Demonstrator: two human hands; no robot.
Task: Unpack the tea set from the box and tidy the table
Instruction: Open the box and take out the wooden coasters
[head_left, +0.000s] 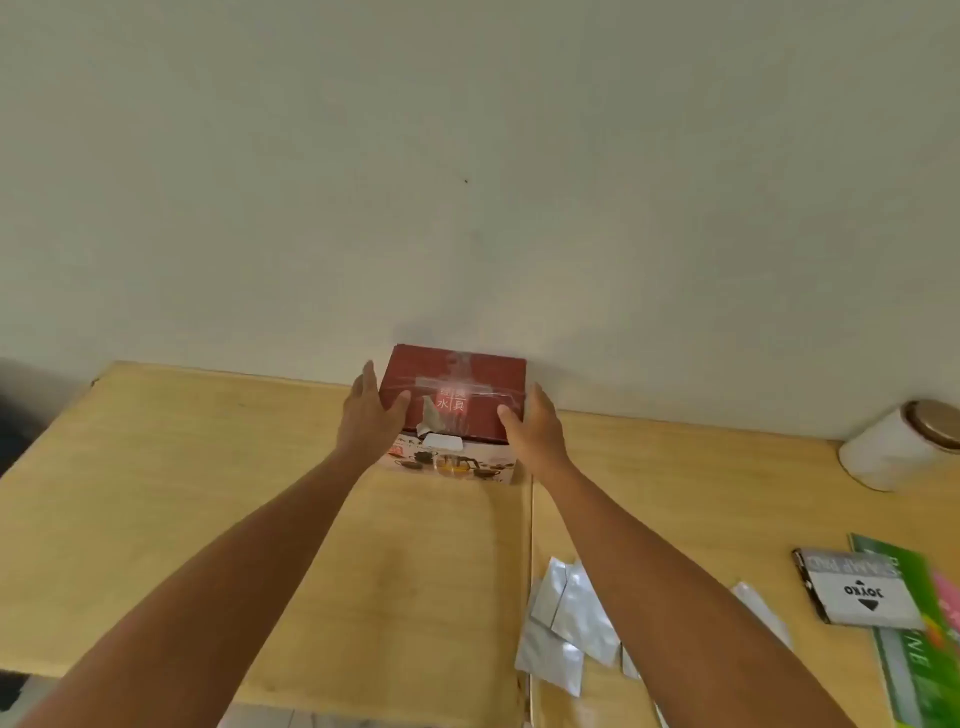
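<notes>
A closed red tea set box (457, 400) with taped top and a picture of teaware on its front stands on the wooden table (208, 493), against the white wall. My left hand (371, 413) is pressed to the box's left side, thumb over the top edge. On the opposite side, my right hand (535, 428) grips the box's right edge. Both arms are stretched forward.
Several silver foil sachets (566, 623) lie at the near right. A black-and-white packet (857, 590) rests on a green booklet (914, 649) at the right edge. A white jar with a metal lid (898, 449) lies at the far right by the wall.
</notes>
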